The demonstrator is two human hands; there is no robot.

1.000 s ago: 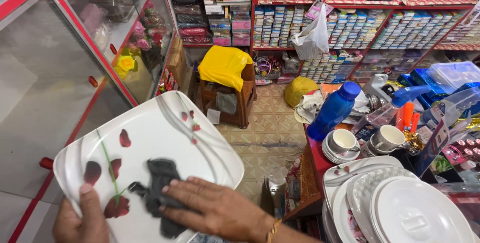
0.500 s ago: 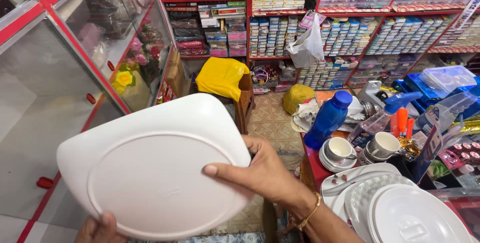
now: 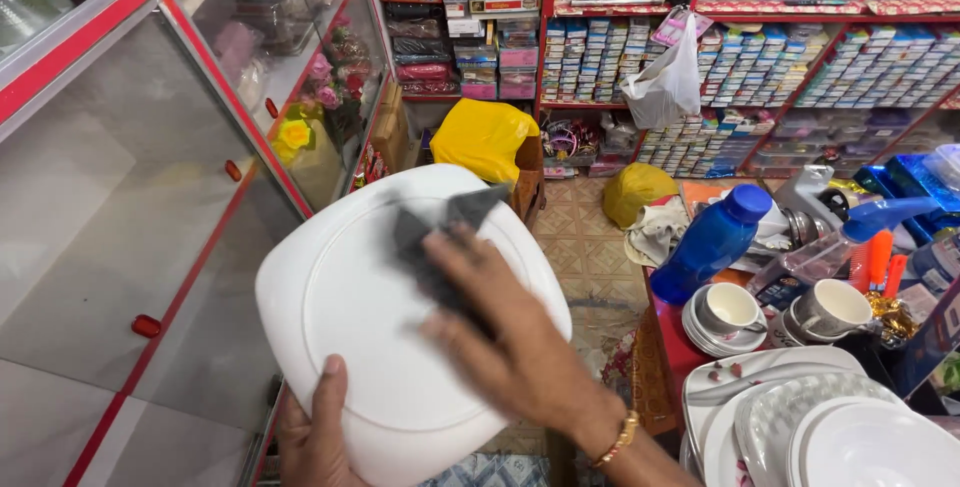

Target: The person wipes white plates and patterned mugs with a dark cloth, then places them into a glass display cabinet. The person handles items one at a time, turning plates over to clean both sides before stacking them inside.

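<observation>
My left hand (image 3: 318, 432) grips the lower edge of a white squarish plate (image 3: 370, 347), whose plain underside faces me. My right hand (image 3: 510, 342) lies flat on that underside and presses a dark grey cloth (image 3: 430, 237) against its upper part. The plate is held up in front of me, tilted, above the floor.
A stack of white plates (image 3: 830, 427) lies at the lower right on a red counter (image 3: 672, 332), with cups on saucers (image 3: 728, 312), a blue bottle (image 3: 712, 242) and a spray bottle (image 3: 850, 232). Glass display cabinets (image 3: 150, 197) stand at left. Shelves of boxed goods (image 3: 740, 57) fill the back wall.
The plate was flipped from its flower-patterned face to its plain underside. My right hand, after gripping the plate's edge, now presses the cloth on the underside.
</observation>
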